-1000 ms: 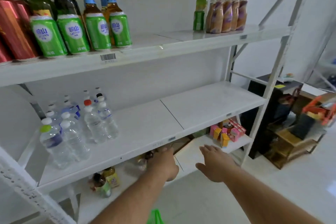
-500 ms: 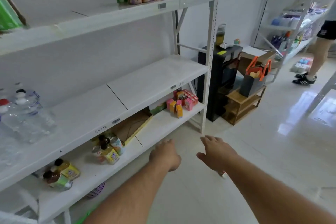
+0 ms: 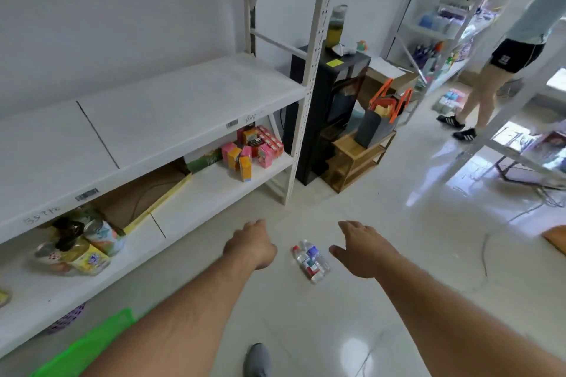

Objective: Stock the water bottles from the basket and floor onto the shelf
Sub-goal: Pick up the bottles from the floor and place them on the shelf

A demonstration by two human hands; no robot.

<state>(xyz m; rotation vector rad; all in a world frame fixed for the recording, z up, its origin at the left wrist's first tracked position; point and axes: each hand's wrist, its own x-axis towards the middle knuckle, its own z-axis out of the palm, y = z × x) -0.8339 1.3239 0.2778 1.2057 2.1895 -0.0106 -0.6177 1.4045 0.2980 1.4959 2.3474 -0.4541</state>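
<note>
Lying on the floor tiles: a small cluster of water bottles [image 3: 311, 260], caps toward the shelf [image 3: 190, 107]. Just beside the right hand [image 3: 361, 251], fingers spread and empty; a little farther from the left hand [image 3: 252, 246], loosely curled, holding nothing. Best taken by the bodies, one per hand, gripped firmly.

water bottles [image 3: 311, 261] on tiled floor [image 3: 398, 254]

Green basket [image 3: 88, 346] cut off at bottom edge; bottle labels [image 3: 311, 263] unreadable.
</note>
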